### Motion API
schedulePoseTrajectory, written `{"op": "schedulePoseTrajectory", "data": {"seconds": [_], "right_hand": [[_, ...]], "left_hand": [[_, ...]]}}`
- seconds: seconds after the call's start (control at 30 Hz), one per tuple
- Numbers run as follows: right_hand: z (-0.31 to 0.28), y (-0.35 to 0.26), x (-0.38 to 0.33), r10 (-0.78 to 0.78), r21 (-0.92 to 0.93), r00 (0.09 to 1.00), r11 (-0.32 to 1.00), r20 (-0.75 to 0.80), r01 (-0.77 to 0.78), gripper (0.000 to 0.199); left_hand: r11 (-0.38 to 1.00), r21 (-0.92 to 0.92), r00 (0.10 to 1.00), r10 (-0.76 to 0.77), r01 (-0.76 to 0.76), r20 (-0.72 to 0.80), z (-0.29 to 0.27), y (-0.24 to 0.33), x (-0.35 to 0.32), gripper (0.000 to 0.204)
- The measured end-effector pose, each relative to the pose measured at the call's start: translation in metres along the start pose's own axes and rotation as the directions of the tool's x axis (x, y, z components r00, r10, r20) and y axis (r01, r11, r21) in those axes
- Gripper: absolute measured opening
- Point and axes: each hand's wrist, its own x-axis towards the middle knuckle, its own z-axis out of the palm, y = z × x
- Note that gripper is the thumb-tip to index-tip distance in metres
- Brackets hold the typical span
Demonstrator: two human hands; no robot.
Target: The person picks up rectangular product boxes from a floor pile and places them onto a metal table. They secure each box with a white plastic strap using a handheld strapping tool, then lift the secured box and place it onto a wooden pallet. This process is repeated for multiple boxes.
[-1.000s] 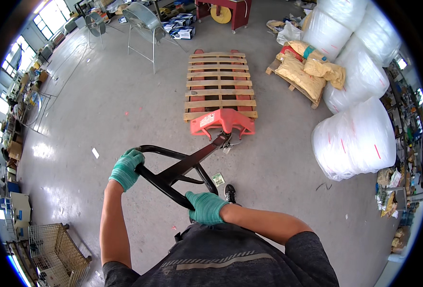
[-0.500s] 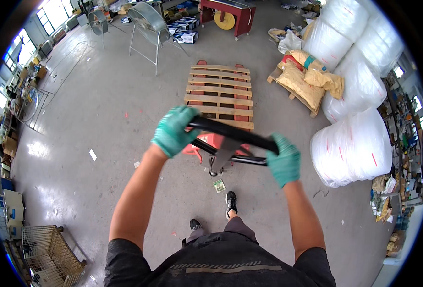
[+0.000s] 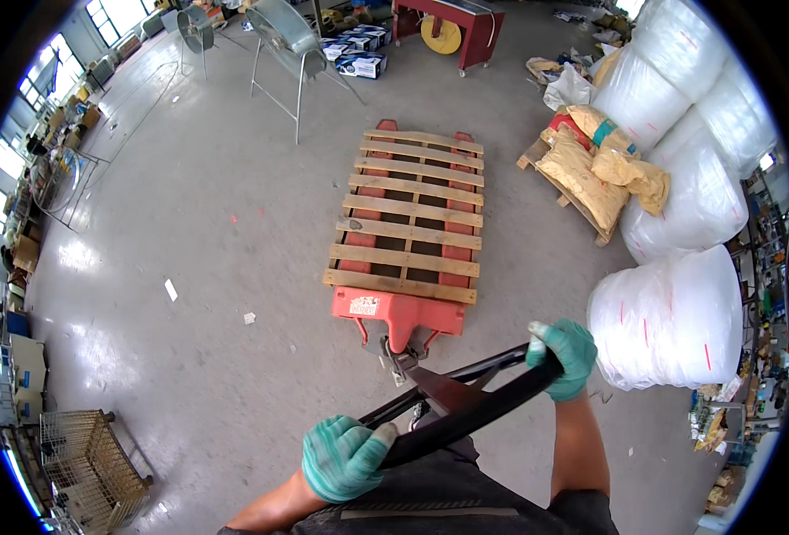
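Both hands wear green knit gloves and are clenched around the black loop handle (image 3: 466, 412) of a red pallet jack (image 3: 399, 312): the left hand (image 3: 345, 456) wraps the near, lower-left end of the loop, the right hand (image 3: 562, 355) wraps its far, upper-right end, so the bar runs slantwise across the person's front. The jack stands on the grey concrete floor (image 3: 216, 294) just ahead of the person, its forks run under a wooden pallet (image 3: 410, 218) that carries nothing. The jack looks like heavy steel, stiff throughout, and is likely to roll rather than lift, so it answers to a push or pull at the handle; with the pallet bare the load should be light, though the mass of the jack itself will make it slow to start and stop. The handle is the proper place to hold, one hand at each end for steering leverage, and the gloves should give grip on the smooth painted tube. To the right stand large white wrapped rolls (image 3: 666, 316) and a second pallet with yellow sacks (image 3: 590, 169); a wire cage (image 3: 91, 464) sits at the lower left.
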Motion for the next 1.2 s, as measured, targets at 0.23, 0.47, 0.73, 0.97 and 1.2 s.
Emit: {"op": "schedulePoseTrajectory", "data": {"seconds": [0.23, 0.47, 0.73, 0.97, 1.2], "right_hand": [[0.072, 0.058, 0.085, -0.134, 0.177, 0.989, 0.974, -0.068, 0.144, 0.026], [0.150, 0.050, 0.143, -0.036, 0.292, 0.999, 0.956, 0.035, 0.024, 0.032], [0.193, -0.009, 0.181, 0.174, 0.169, 0.971, 0.965, 0.164, -0.201, 0.051], [0.230, 0.000, 0.221, 0.457, 0.121, 0.881, 0.874, 0.126, -0.471, 0.040], [0.264, 0.032, 0.252, 0.594, -0.071, 0.800, 0.797, -0.079, -0.599, 0.030]], "left_hand": [[0.951, 0.142, 0.960, -0.261, 0.273, -0.100, 0.015, -0.015, 0.029, 0.045], [0.924, 0.205, 0.905, -0.238, 0.323, -0.354, -0.015, -0.131, 0.051, 0.034], [0.927, 0.048, 0.836, -0.313, 0.372, -0.451, -0.048, -0.331, 0.140, 0.018], [0.971, -0.152, 0.939, -0.219, 0.184, -0.265, -0.023, -0.438, 0.257, 0.018], [0.964, -0.264, 0.985, -0.044, -0.002, -0.170, 0.027, -0.500, 0.390, 0.016]]}}
